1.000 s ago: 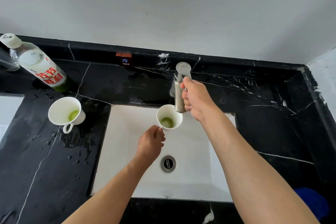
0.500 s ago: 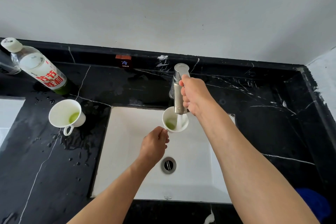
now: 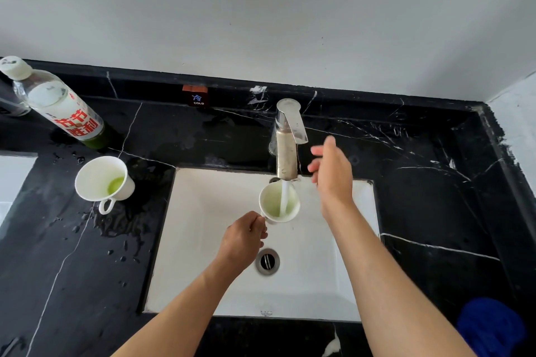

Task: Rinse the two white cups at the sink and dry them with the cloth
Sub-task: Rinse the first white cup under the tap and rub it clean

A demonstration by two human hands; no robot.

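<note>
Under the tap [image 3: 287,140], cup [image 3: 279,202] in left hand [image 3: 243,238]

Wet black marble counter [image 3: 420,211] — bottle [image 3: 58,104], white cup [image 3: 101,180], blue cloth [image 3: 493,327] on it.

One view only, from a head-worn wide-angle camera above and in front of the sink [image 3: 220,284]. It faces forward and steeply down, taking in the black marble counter [image 3: 420,197] from its front edge to the white wall [image 3: 261,9] behind. The basin sits centred, close under the lens; both forearms enter from the bottom edge. The faucet [image 3: 287,151] stands near mid-frame. Wide-angle bending shows at the margins: the bottle [image 3: 61,107] at far left leans outward, and the counter's back edge curves. A blue cloth [image 3: 490,327] is cut off at the lower right corner. No second view shares the scene.
</note>
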